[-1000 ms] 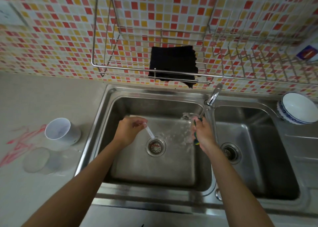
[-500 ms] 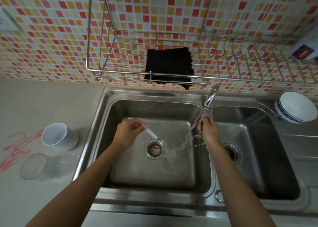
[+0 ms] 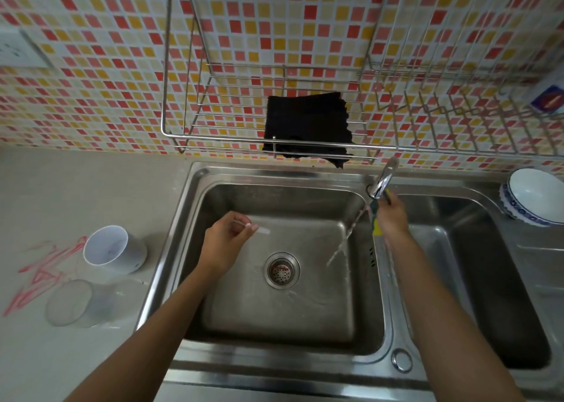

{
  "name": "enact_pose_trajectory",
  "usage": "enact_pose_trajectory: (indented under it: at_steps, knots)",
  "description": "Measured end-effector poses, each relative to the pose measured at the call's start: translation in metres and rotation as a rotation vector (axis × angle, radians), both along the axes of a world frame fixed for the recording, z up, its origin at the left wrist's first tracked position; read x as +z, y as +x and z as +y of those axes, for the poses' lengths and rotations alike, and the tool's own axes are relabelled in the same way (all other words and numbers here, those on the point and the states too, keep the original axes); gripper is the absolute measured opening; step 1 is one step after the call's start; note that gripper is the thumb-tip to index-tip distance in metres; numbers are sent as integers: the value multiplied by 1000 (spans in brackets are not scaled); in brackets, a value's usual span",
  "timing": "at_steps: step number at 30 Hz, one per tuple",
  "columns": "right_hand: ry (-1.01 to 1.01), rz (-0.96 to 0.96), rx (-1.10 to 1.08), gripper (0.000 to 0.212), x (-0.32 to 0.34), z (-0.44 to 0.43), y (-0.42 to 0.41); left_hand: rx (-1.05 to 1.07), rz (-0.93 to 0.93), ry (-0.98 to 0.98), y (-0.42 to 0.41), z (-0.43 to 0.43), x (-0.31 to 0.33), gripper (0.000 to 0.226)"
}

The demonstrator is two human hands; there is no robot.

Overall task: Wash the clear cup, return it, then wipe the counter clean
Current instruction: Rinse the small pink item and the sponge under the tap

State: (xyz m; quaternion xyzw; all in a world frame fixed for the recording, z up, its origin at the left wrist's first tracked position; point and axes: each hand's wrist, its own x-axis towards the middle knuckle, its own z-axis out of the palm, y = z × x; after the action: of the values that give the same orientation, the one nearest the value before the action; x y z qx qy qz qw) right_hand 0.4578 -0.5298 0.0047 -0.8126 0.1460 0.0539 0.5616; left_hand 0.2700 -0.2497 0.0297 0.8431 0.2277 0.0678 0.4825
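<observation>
The clear cup point(image 3: 69, 303) lies on its side on the beige counter point(image 3: 76, 188), left of the sink and beside red scribbled marks point(image 3: 39, 276). My left hand point(image 3: 225, 243) hovers over the left sink basin point(image 3: 274, 319) and pinches a small clear strip point(image 3: 262, 229). My right hand point(image 3: 392, 218) grips a green and yellow sponge point(image 3: 377, 228) right under the faucet point(image 3: 383, 179). A thin stream of water runs from the faucet into the basin.
A white cup point(image 3: 113, 249) lies tipped on the counter above the clear cup. A black cloth point(image 3: 306, 127) hangs on the wire rack point(image 3: 213, 140) over the sink. A blue-rimmed white bowl point(image 3: 534, 195) sits at the right, behind the second basin point(image 3: 488, 295).
My right hand has risen with the sponge from over the basin to the faucet head. The water stream has thinned. My left hand has stayed in place.
</observation>
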Motion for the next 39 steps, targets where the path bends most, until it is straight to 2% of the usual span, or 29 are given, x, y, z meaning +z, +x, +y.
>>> enact_pose_trajectory:
  at_steps: [5, 8, 10, 12, 15, 18, 20, 24, 26, 29, 32, 35, 39]
  knots:
    - [-37, -238, -165, 18, -4, 17, -36, 25, -98, 115, -12, 2, 11, 17]
    - [-125, -358, -53, 17, -21, 35, -87, 9, -169, 279, -20, -3, 11, 12]
    - [-359, -224, 244, 19, -56, 46, -128, -92, -109, 438, -28, -5, -7, 11]
    - [-562, -28, 500, 22, -87, 54, -165, -182, 63, 508, -39, -6, -27, 14]
    - [-529, 6, 432, 24, -93, 59, -185, -172, 30, 536, -51, -10, -41, 11]
    - [-533, 139, 456, 32, -89, 61, -183, -144, 56, 532, -63, -5, -41, 11]
    - [-531, 95, 455, 32, -83, 62, -178, -91, 57, 511, -68, 2, -37, 12]
    - [-406, -37, 435, 37, -43, 72, -175, -74, -28, 525, -71, 17, -19, 10]
    - [-310, -196, 423, 40, -12, 86, -175, -65, -73, 522, -71, 25, -7, 10]
    - [-46, -439, 387, 28, 55, 115, -174, -27, -159, 481, -67, 35, 17, 9]
    - [97, -679, 339, 17, 133, 146, -164, 9, -250, 456, -62, 43, 46, 10]
    - [137, -813, 346, 15, 189, 178, -138, 45, -294, 410, -56, 56, 72, 11]
    - [-43, -746, 382, 18, 221, 220, -87, 85, -261, 374, -54, 75, 94, 14]
